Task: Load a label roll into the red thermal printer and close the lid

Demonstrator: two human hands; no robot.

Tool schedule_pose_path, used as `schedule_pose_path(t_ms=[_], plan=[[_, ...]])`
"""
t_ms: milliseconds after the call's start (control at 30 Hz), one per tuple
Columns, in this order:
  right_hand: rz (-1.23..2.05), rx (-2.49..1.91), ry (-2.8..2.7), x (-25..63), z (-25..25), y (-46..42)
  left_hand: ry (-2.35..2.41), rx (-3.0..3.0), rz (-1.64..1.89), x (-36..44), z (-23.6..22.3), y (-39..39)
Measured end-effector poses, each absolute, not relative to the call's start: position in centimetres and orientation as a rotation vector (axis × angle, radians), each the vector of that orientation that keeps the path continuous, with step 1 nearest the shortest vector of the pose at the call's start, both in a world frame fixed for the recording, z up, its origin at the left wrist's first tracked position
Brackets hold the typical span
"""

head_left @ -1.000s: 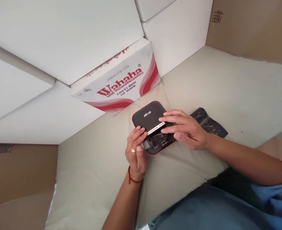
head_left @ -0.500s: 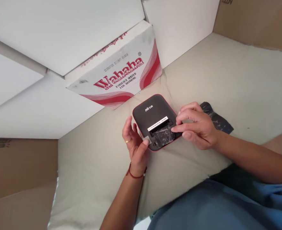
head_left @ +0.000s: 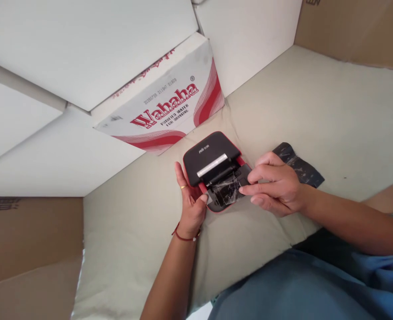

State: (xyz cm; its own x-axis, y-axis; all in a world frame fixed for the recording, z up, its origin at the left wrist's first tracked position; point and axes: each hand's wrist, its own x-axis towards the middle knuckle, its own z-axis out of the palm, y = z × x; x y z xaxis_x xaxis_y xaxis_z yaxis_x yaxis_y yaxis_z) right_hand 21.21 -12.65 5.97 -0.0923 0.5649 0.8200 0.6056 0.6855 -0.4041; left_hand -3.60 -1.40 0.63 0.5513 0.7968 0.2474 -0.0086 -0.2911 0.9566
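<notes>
A small black device with a red rim (head_left: 210, 158) lies on a beige cloth (head_left: 316, 115). Its lid is tilted up at the front, showing a red inner edge and a white label strip. My left hand (head_left: 191, 206), with a gold ring and a red wrist cord, grips the device's left side, thumb on its front corner. My right hand (head_left: 276, 186) pinches the right front part of the device, where clear plastic film (head_left: 226, 191) covers the lower section.
A white and red Wahaha carton (head_left: 170, 106) stands just behind the device among plain white boxes (head_left: 83, 49). A dark plastic bag (head_left: 299, 164) lies behind my right hand. Brown cardboard (head_left: 353, 31) sits at the far right and at the left.
The device's lid has lifted at the front, exposing the red inner edge. My left hand has closed onto the device's side; my right hand has shifted slightly to the front right.
</notes>
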Motion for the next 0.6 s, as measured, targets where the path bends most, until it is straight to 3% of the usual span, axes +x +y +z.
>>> schedule_pose_path(t_ms=[200,333,467,600], plan=[[-0.085,-0.949,-1.785,21.4,6.2,-12.7,0.621,1.661,0.961,-3.6,-0.5,-0.9],[0.212,-1.014,-1.767,22.0,9.0,-12.0,0.593,1.528,0.962,-3.5,-1.0,-0.9],[0.511,-1.333,-1.846,21.9,12.8,-8.7,0.6,1.482,0.959,-3.1,-0.6,-0.9],[0.368,-1.77,-2.265,20.4,13.8,-4.3,0.614,1.459,1.007,-2.7,-0.6,-0.7]])
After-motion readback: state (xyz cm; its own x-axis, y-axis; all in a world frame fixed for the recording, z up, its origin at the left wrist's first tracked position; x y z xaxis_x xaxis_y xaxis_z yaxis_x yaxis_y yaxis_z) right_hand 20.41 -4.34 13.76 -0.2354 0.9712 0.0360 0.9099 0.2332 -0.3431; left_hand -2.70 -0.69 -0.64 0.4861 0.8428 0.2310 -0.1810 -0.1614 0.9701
